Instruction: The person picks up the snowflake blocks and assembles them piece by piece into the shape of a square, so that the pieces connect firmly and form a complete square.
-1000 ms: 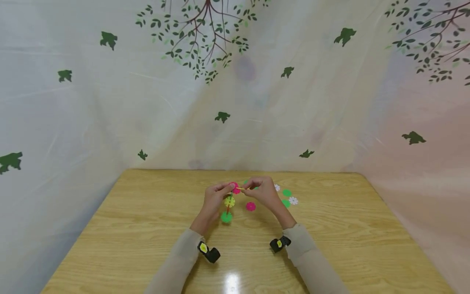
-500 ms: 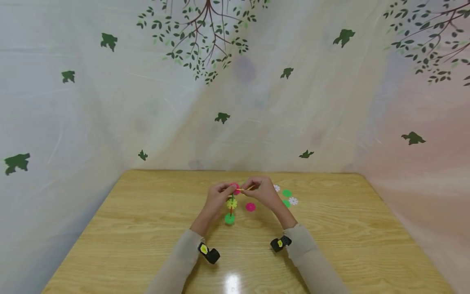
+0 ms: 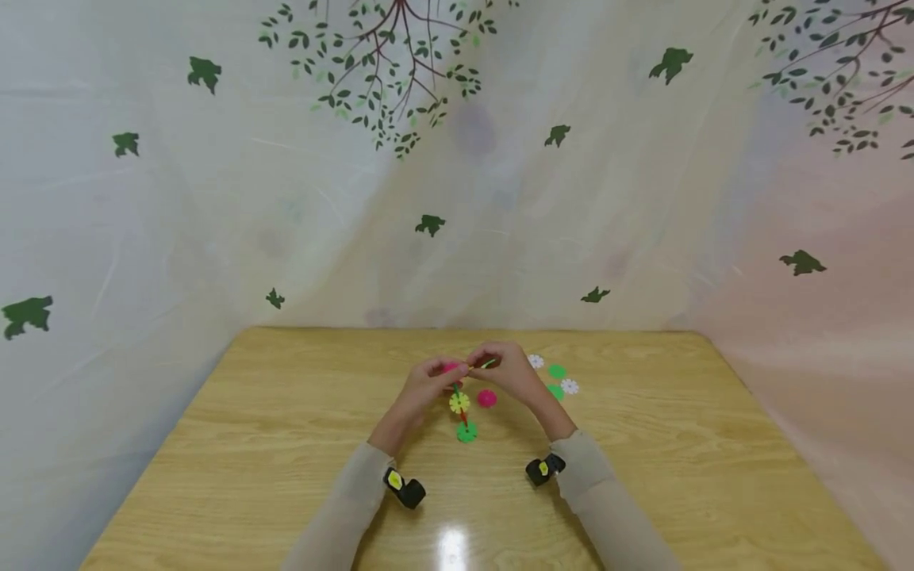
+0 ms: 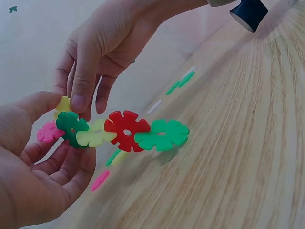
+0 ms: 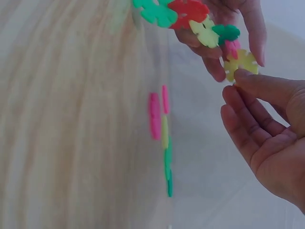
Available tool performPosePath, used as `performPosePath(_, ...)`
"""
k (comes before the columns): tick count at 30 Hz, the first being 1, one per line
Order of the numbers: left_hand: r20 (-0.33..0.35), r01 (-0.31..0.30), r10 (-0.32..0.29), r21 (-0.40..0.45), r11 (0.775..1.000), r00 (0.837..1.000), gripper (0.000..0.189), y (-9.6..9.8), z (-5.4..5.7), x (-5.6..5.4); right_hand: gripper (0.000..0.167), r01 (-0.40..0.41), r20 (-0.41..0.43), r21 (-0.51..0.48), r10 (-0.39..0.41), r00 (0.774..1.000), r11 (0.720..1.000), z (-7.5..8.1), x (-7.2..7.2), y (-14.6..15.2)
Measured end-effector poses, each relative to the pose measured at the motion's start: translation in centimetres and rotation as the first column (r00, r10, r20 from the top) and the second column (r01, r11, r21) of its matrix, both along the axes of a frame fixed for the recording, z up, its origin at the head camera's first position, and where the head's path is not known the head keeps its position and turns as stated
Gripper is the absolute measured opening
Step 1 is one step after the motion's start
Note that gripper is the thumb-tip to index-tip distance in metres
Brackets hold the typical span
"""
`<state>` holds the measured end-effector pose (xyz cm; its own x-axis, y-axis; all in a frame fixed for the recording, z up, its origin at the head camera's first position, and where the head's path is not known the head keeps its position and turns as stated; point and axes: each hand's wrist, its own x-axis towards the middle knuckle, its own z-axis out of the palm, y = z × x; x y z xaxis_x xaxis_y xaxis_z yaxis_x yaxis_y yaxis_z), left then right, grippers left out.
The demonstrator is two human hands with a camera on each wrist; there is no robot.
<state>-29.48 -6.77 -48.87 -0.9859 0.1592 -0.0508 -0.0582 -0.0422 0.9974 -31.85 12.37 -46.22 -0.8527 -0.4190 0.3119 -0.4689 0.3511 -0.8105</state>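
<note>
A chain of flower-shaped interlocking discs hangs between the hands above the table. From its free end it runs light green, red, pale yellow, dark green, then pink. My left hand grips the chain near the pink and dark green discs, its thumb by the joint. My right hand pinches a yellow disc between thumb and fingers. That yellow disc touches the pink one at the chain's upper end; how deeply their slots engage is hard to tell.
A loose pink disc lies on the wooden table just beyond the chain. Right of the right hand are white discs and green discs. A printed cloth hangs behind the table.
The chain's hanging end has swung to the right in the head view. My left hand has shifted slightly right, closer to the right hand, which keeps pinching the yellow disc.
</note>
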Motion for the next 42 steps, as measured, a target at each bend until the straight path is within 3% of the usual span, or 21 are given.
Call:
performPosePath(6, -0.008, 0.013, -0.013, -0.036, 0.999, 1.0, 0.032, -0.2, 0.2, -0.2, 0.016, 0.022, 0.029, 0.047, -0.023, 0.999, 0.999, 1.3, -0.5, 2.0)
performPosePath(12, -0.011, 0.015, -0.015, -0.049, 0.999, 1.0, 0.035, -0.4, 0.1, -0.3, 0.013, 0.003, 0.02, 0.196, -0.007, 1.0, 0.981, 2.4, -1.3, 4.8)
performPosePath(21, -0.011, 0.008, -0.009, -0.047, 0.999, 1.0, 0.039, -0.5, 0.1, -0.3, 0.01, -0.119, 0.091, 0.428, 0.089, 0.992, 0.896, 2.4, -1.9, 9.6)
performPosePath(27, -0.012, 0.014, -0.015, -0.045, 0.999, 1.0, 0.038, -0.6, 0.0, -0.3, 0.016, -0.168, 0.156, 0.528, 0.1, 0.983, 0.832, 1.9, -1.7, 11.7)
performPosePath(35, -0.022, 0.02, -0.021, -0.042, 0.999, 1.0, 0.037, -0.5, -0.6, -0.4, 0.02, -0.149, 0.175, 0.548, 0.061, 0.983, 0.823, 0.7, -1.4, 12.4)
performPosePath(42, -0.049, 0.036, -0.038, -0.048, 0.998, 0.998, 0.037, -0.5, -0.9, -0.4, 0.023, -0.146, 0.172, 0.555, 0.059, 0.983, 0.819, 0.5, -1.5, 12.4)
